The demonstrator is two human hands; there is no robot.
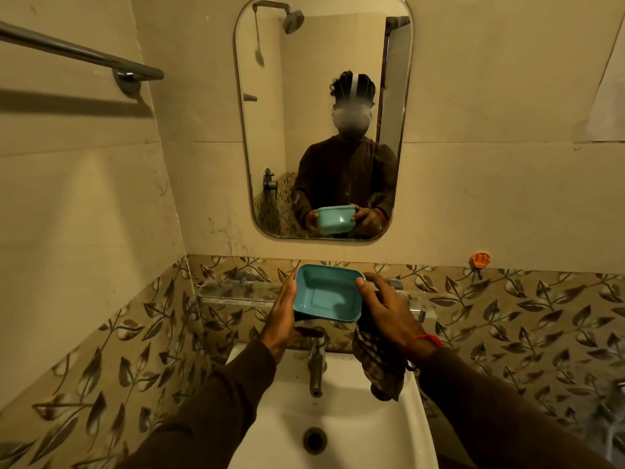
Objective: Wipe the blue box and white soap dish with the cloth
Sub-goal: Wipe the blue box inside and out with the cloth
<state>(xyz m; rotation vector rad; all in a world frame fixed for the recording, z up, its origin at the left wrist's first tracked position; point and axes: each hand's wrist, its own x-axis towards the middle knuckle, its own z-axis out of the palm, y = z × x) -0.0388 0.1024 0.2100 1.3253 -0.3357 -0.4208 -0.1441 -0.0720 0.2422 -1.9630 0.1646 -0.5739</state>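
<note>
Teal-blue plastic: the blue box (325, 293) is held up in the air over the back edge of the white sink (341, 431), open side facing the camera, empty inside; it sits in front of the glass shelf (236, 292) on the leaf-patterned tile band. Head view only: left hand (282, 316) flat against the box's left wall, fingers straight and together, palm pressing the side; right hand (389, 311) grip curled over the box's right rim, thumb on the rim, fingers wrapped round the outside. A dark patterned cloth (378, 363) hangs from under the right hand, down past the sink's right back corner; cannot tell exactly which fingers pinch it. Chrome tap (317, 363) stands at the sink's back edge, below the box, not touching it; drain (314, 440) mid-basin. Mirror (324, 120) above shows the same hold from the front; towel bar (81, 52) upper left; orange hook (481, 259) on the wall at right. White soap dish not identifiable.
</note>
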